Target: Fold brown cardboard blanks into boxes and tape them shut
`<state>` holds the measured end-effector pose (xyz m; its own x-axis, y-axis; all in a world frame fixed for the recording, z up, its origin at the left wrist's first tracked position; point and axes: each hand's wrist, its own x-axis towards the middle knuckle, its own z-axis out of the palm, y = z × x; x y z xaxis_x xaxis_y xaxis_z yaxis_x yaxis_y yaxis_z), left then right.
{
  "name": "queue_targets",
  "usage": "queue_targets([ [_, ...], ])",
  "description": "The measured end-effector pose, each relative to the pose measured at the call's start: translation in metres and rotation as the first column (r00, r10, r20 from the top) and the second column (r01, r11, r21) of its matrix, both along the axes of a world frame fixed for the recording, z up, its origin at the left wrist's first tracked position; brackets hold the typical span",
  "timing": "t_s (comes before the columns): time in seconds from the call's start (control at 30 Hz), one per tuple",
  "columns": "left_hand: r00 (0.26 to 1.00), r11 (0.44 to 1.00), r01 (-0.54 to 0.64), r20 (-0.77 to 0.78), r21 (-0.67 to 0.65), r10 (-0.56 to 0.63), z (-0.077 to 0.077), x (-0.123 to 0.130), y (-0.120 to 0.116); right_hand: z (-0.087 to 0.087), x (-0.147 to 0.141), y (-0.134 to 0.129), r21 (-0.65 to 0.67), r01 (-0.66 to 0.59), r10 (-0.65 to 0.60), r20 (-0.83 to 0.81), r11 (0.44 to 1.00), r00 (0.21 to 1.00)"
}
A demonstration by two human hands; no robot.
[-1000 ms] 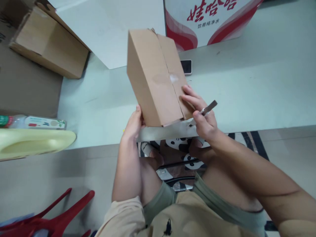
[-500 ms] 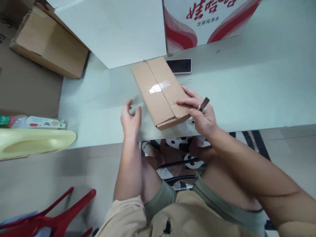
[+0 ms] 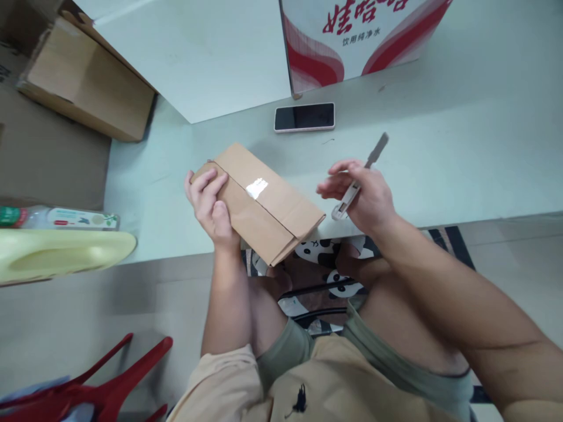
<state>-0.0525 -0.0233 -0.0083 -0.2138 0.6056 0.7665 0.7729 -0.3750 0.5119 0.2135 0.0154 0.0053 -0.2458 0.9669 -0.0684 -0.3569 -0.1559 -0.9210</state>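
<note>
A brown cardboard box (image 3: 264, 205) with a short strip of shiny clear tape across its lid seam is tilted above the front edge of the table. My left hand (image 3: 212, 202) grips its left end, fingers on top. To the right of the box and apart from it, my right hand (image 3: 363, 190) holds a utility knife (image 3: 352, 196) with a pale handle. The knife's dark blade points up and away, past the thumb side. The fingers of this hand are loosely curled.
A phone (image 3: 304, 117) lies behind the box on the pale table (image 3: 461, 158). Large cartons, one white and red (image 3: 365, 41), stand at the back. A bottle (image 3: 37, 217) and a yellow-green plastic object (image 3: 65, 249) sit at left. A red chair (image 3: 109, 381) is below left.
My left hand, free before, has taken the box's left end. My right hand has let go of the box, keeping the knife. The box has moved left and nearer, uncovering the phone.
</note>
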Motion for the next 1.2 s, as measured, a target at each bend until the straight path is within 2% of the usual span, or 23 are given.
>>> queue_targets([
  [0.03,1.000,1.000,-0.012,0.007,0.006,0.012,-0.002,0.001,0.000,0.002,0.001,0.001,-0.034,0.073,-0.073,0.019,0.997,0.997],
  [0.1,0.999,0.999,-0.025,0.021,0.026,0.024,-0.004,0.004,-0.002,0.005,0.004,0.003,-0.080,0.144,-0.140,0.047,0.986,0.989],
  [0.23,1.000,0.999,-0.019,0.021,0.026,0.019,-0.007,0.008,-0.003,0.003,0.006,0.006,-0.162,0.153,-0.148,0.041,0.975,0.988],
  [0.33,0.999,0.999,-0.038,0.006,0.014,0.038,-0.008,0.012,-0.003,0.000,0.003,0.007,-0.168,0.225,-0.204,0.131,0.960,0.970],
  [0.4,0.999,0.999,-0.051,-0.010,0.015,0.051,-0.009,0.014,-0.003,0.001,0.002,0.008,-0.083,0.270,-0.255,0.157,0.959,0.954],
  [0.5,0.999,0.999,-0.040,-0.023,0.026,0.041,-0.011,0.019,-0.003,0.009,0.006,0.008,0.060,0.285,-0.289,0.066,0.956,0.955],
  [0.6,0.999,0.999,-0.028,-0.019,0.028,0.028,-0.013,0.025,-0.003,0.022,0.017,0.007,0.094,0.309,-0.308,-0.022,0.946,0.951],
  [0.7,1.000,0.999,-0.027,-0.014,-0.027,0.027,-0.016,0.032,-0.003,0.033,0.024,0.002,0.209,0.329,-0.344,0.040,0.921,0.938],
  [0.77,1.000,0.995,-0.010,-0.009,-0.102,0.009,-0.018,0.038,-0.003,0.037,0.019,-0.004,0.367,0.347,-0.385,0.033,0.863,0.922],
  [0.83,1.000,0.988,0.027,-0.001,-0.149,-0.027,-0.019,0.044,-0.002,0.042,0.009,-0.013,0.542,0.344,-0.403,-0.012,0.767,0.915],
  [0.9,0.998,0.991,0.058,0.003,-0.122,-0.058,-0.019,0.050,-0.002,0.048,-0.002,-0.024,0.689,0.255,-0.391,0.045,0.678,0.919],
  [0.97,0.998,0.993,0.070,0.008,-0.092,-0.070,-0.018,0.054,-0.001,0.055,-0.009,-0.033,0.754,0.010,-0.347,0.290,0.657,0.892],
  [1.07,0.998,0.988,0.061,0.029,-0.140,-0.057,-0.014,0.058,0.000,0.063,-0.010,-0.039,0.696,-0.327,-0.326,0.631,0.640,0.704],
  [1.13,0.999,0.987,0.040,0.017,-0.154,-0.038,-0.011,0.059,-0.001,0.064,-0.007,-0.040,0.659,-0.432,-0.346,0.719,0.616,0.603],
  [1.2,1.000,0.993,0.021,-0.016,-0.113,-0.023,-0.010,0.059,-0.001,0.063,-0.004,-0.040,0.664,-0.477,-0.382,0.734,0.576,0.561],
])
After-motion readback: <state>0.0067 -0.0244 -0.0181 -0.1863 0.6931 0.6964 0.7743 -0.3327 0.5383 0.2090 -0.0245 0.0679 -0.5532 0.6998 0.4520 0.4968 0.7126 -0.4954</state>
